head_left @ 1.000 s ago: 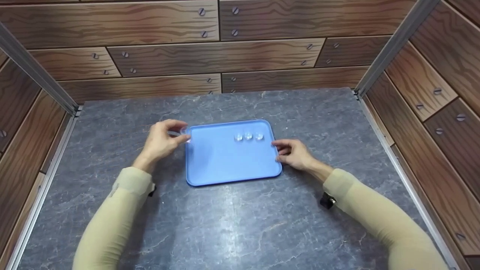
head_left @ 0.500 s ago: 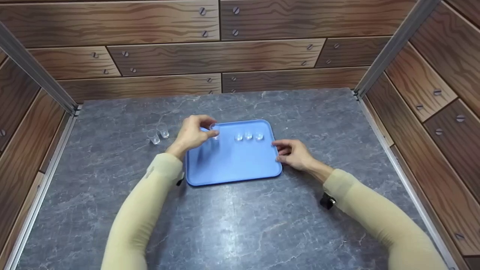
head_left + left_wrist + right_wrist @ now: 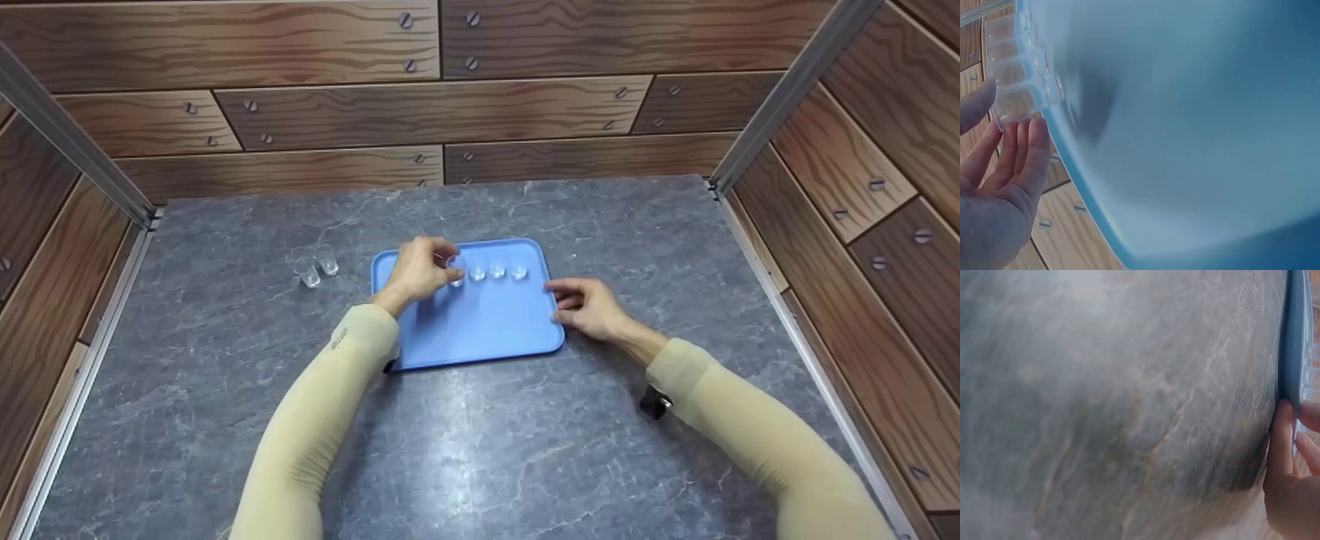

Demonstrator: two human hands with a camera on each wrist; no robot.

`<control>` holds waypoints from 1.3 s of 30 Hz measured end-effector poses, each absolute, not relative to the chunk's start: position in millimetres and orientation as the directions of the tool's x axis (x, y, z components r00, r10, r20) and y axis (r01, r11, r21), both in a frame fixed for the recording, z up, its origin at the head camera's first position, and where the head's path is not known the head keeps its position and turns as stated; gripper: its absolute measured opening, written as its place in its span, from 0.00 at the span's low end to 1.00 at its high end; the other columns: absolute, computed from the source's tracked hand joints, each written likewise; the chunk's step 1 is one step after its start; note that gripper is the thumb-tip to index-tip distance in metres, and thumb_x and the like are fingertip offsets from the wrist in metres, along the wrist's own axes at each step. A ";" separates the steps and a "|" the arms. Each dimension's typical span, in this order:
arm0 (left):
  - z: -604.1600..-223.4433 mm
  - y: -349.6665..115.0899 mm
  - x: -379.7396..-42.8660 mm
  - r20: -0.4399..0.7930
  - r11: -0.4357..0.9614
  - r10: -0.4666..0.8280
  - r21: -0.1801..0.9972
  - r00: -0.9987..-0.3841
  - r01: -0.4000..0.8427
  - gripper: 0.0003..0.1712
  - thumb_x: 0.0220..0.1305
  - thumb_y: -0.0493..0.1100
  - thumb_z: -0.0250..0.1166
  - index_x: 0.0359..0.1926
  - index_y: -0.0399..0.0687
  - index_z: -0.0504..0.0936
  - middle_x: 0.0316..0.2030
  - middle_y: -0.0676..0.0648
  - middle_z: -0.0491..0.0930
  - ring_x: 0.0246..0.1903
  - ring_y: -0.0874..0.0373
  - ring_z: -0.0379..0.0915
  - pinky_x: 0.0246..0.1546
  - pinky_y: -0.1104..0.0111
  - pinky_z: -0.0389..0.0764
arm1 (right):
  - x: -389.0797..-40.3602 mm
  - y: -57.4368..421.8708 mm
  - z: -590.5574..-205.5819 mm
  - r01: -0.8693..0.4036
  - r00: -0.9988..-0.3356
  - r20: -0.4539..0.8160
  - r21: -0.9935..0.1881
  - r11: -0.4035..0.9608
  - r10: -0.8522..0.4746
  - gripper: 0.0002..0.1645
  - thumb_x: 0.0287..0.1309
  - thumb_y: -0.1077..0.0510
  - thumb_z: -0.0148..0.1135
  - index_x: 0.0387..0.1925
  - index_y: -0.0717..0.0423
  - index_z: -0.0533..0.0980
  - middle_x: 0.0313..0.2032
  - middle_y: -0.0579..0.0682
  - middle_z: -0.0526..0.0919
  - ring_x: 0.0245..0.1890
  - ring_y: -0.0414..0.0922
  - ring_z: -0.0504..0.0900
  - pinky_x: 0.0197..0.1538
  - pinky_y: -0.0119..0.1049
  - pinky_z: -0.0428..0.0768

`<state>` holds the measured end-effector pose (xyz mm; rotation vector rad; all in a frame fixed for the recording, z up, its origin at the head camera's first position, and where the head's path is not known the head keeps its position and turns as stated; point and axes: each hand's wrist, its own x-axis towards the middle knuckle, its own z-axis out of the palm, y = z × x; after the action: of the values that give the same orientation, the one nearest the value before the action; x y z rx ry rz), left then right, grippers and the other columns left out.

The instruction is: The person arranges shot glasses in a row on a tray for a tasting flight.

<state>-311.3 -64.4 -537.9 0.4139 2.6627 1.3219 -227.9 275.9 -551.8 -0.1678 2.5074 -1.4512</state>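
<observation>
My left hand (image 3: 420,268) is over the upper middle of a blue tray (image 3: 480,322). Between thumb and fingers it holds a clear shot glass (image 3: 1016,104), upright at the left end of a row. Beside that glass, three more clear shot glasses (image 3: 498,270) stand on the tray near its far edge. My right hand (image 3: 592,309) is at the tray's right side, thumb and fingertips gripping the rim (image 3: 1292,343). Two other shot glasses, one of them a shot glass (image 3: 307,273) nearer me, stand on the table left of the tray.
The tray lies on a grey marbled tabletop (image 3: 525,435). Wood-patterned panels (image 3: 330,120) close off the back and both sides, with metal frame posts (image 3: 787,97) at the corners.
My left hand has carried the shot glass rightward from the tray's left edge to the row. The two glasses on the table have come into sight. My right hand has stayed put.
</observation>
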 end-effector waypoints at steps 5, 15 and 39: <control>-534.4 -58.6 -307.3 -0.035 0.597 0.268 0.790 -0.963 0.138 0.22 0.67 0.44 0.82 0.60 0.45 0.91 0.52 0.43 0.93 0.54 0.50 0.89 0.57 0.59 0.91 | -227.8 275.7 -552.2 0.024 -0.965 -0.151 -0.868 0.496 -0.217 0.34 0.62 0.73 0.73 0.70 0.69 0.80 0.57 0.70 0.87 0.46 0.41 0.86 0.42 0.22 0.86; -512.2 -54.2 -289.0 -0.036 0.608 0.245 0.784 -0.969 0.125 0.26 0.71 0.41 0.78 0.67 0.42 0.87 0.62 0.39 0.90 0.62 0.43 0.88 0.66 0.52 0.88 | -227.1 273.5 -552.3 0.015 -0.965 -0.140 -0.873 0.488 -0.220 0.33 0.62 0.74 0.72 0.70 0.71 0.80 0.57 0.71 0.88 0.43 0.36 0.83 0.41 0.23 0.87; -476.1 -176.4 -257.5 -0.004 0.589 0.278 0.790 -0.961 0.167 0.22 0.73 0.42 0.75 0.65 0.43 0.88 0.62 0.36 0.90 0.61 0.41 0.88 0.64 0.51 0.88 | -227.7 273.2 -549.9 -0.003 -0.966 -0.120 -0.881 0.474 -0.230 0.34 0.62 0.74 0.73 0.70 0.72 0.79 0.59 0.74 0.86 0.46 0.42 0.86 0.42 0.21 0.85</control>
<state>-257.5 -176.4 -476.1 0.3783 2.6860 1.3154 -227.7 273.2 -549.9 -0.2012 2.4988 -1.4929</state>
